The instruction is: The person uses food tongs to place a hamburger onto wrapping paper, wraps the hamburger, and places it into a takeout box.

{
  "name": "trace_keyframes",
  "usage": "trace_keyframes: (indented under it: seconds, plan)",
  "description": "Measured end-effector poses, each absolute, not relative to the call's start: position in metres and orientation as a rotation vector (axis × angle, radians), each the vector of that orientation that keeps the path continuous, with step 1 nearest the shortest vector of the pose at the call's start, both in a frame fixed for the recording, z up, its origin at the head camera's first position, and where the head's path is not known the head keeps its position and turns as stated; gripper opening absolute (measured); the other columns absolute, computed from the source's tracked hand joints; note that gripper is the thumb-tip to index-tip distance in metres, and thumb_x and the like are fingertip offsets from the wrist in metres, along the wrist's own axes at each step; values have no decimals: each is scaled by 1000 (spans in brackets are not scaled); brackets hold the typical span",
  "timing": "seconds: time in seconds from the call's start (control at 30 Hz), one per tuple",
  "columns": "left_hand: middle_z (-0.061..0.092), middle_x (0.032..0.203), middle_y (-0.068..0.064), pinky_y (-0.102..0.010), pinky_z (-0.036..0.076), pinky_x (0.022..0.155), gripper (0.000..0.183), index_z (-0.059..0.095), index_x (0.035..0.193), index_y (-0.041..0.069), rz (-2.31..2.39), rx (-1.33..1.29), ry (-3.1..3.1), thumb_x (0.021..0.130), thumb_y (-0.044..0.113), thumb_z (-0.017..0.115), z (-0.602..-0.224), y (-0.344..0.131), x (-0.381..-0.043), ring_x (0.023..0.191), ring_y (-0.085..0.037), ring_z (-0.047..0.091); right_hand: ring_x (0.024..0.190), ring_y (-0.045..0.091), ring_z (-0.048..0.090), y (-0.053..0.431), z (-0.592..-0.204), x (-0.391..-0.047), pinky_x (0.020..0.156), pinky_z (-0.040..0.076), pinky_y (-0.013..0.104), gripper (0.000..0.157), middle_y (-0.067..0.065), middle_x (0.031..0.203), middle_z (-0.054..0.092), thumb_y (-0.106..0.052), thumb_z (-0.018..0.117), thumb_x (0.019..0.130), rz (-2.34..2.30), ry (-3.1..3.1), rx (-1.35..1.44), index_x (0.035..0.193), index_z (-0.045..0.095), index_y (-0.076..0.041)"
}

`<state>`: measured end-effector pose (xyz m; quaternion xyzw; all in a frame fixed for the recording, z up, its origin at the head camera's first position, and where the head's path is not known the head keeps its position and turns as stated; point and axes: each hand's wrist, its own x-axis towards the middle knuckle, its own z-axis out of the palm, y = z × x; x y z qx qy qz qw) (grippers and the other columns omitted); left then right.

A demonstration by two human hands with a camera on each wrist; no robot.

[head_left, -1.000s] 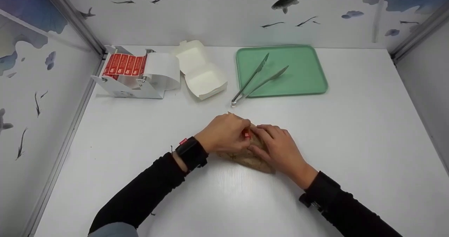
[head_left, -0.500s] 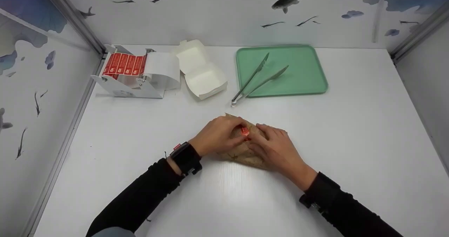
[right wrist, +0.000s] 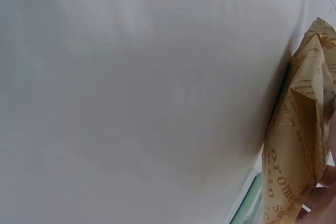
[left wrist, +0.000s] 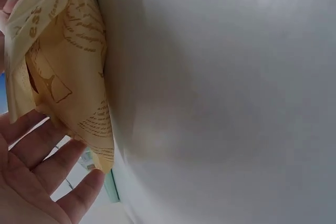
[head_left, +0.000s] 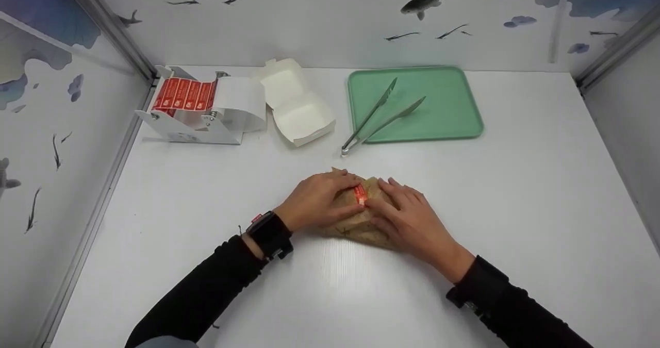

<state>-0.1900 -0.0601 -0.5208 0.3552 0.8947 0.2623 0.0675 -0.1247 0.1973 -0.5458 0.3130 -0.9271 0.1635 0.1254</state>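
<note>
A parcel wrapped in brown printed paper (head_left: 360, 229) lies on the white table between both hands. Across its top runs a red-and-white sticker (head_left: 360, 194). From the left, my left hand (head_left: 320, 198) rests on the paper, thumb and forefinger to either side of the sticker. The left wrist view shows its other fingers (left wrist: 58, 166) extended along the parcel's edge. My right hand (head_left: 415, 221) presses on the parcel's right part, thumb near the sticker's lower end and fingers laid over the far side. Folded paper flaps (right wrist: 294, 145) show in the right wrist view. The wrapped contents are hidden.
Behind the hands, metal tongs (head_left: 379, 118) lie partly on a green tray (head_left: 448, 111). A white clamshell box (head_left: 301, 113) stands opened to the left of them. Farther left is a label dispenser (head_left: 206, 129) with a roll of red stickers (head_left: 183, 95). Printed panels border the table.
My left hand has drawn back slightly to the left and spread its thumb and forefinger. The red sticker, mostly covered before, now shows flat on the paper. The right hand has barely shifted.
</note>
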Motion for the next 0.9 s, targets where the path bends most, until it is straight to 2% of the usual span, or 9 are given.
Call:
trace_keyframes:
  seconds: [0.13, 0.3, 0.53, 0.63, 0.77, 0.9]
  plan:
    - [71, 144, -7, -47, 49, 119, 57, 71, 141, 16, 807, 1078, 2683, 100, 55, 71, -523, -62, -191, 145, -31, 59, 134, 41, 64, 201, -544, -124, 107, 53, 61, 43, 18, 151, 60, -34, 74, 103, 493, -2746, 954, 142, 61, -24]
    - [73, 140, -5, -48, 48, 120, 53, 71, 140, 16, 859, 1083, 2631, 100, 50, 73, -523, -63, -193, 143, -30, 60, 133, 36, 64, 202, -540, -125, 106, 54, 59, 39, 16, 148, 60, -35, 71, 105, 536, -2787, 986, 141, 61, -24]
    - [72, 140, -13, -47, 46, 122, 50, 70, 139, 3, 988, 1080, 2617, 102, 38, 73, -514, -71, -207, 141, -31, 62, 132, 37, 65, 204, -537, -123, 105, 54, 60, 38, 17, 146, 61, -38, 70, 105, 545, -2797, 967, 140, 62, -25]
    - [74, 134, -13, -46, 52, 113, 40, 72, 133, 3, 1060, 1031, 2737, 103, 29, 73, -508, -76, -219, 131, -31, 66, 134, 37, 63, 205, -536, -121, 105, 53, 60, 44, 16, 149, 60, -47, 70, 103, 512, -2822, 944, 141, 61, -27]
    - [74, 123, -13, -47, 57, 96, 26, 74, 124, 5, 1032, 952, 3007, 101, 16, 74, -504, -84, -239, 115, -33, 69, 134, 38, 62, 207, -535, -118, 105, 51, 60, 60, 14, 151, 58, -62, 73, 95, 476, -2834, 920, 143, 59, -29]
    - [72, 120, -13, -51, 55, 88, 29, 71, 125, 8, 813, 813, 3230, 98, 13, 76, -507, -91, -258, 111, -36, 68, 131, 40, 63, 208, -537, -117, 103, 52, 60, 74, 15, 151, 58, -70, 79, 86, 450, -2820, 907, 143, 57, -27]
